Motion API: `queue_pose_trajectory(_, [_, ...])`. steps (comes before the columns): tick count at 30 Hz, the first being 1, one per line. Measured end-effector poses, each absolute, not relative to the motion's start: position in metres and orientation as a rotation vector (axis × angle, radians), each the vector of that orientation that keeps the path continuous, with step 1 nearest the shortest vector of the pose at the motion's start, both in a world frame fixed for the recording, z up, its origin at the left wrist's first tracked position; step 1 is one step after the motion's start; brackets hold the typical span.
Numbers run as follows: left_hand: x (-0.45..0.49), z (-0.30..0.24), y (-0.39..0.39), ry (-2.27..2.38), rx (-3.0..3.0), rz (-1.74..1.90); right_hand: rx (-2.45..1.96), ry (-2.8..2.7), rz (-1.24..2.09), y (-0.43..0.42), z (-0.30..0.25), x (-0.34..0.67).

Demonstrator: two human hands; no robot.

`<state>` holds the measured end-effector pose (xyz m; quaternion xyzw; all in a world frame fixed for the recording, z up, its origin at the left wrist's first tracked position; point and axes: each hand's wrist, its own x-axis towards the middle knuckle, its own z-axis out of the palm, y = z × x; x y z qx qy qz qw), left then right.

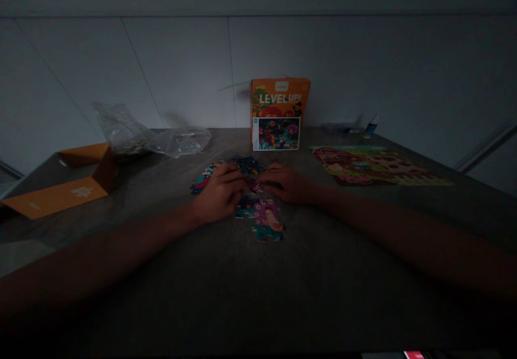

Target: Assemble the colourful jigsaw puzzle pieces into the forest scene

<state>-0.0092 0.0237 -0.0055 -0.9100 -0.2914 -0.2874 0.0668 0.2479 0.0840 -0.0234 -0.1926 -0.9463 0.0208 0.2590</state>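
In the dim head view, my left hand (218, 195) and my right hand (286, 183) come close together over the table, fingers curled. Between their fingertips shows a purple puzzle piece (256, 187), pinched from both sides, its outline partly covered. Just behind and left of the hands lies a pile of dark, colourful puzzle pieces (202, 178), partly hidden by my left hand. In front, puzzle pieces with a pale bird on purple and teal (269, 220) lie flat. A dark blue piece (244, 208) sits beside them, near my left hand.
An orange puzzle box (281, 98) stands against the wall, with a picture card (277, 134) before it. At left are an open orange box part (60, 197) and clear plastic bags (180, 139). A farm-scene puzzle (375, 166) and a small blue item (370, 128) lie right.
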Motion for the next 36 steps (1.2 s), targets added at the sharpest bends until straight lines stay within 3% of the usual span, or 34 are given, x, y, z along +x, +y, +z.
queue_pose_trajectory(18, [-0.010,-0.005,0.026,-0.923,-2.867,-0.686,-0.277,-2.527,0.078,0.081,-0.020,0.247])
queue_pose_trajectory(36, [-0.009,-0.003,0.025,-0.932,-2.845,-0.696,-0.777,-2.613,0.085,0.079,-0.017,0.248])
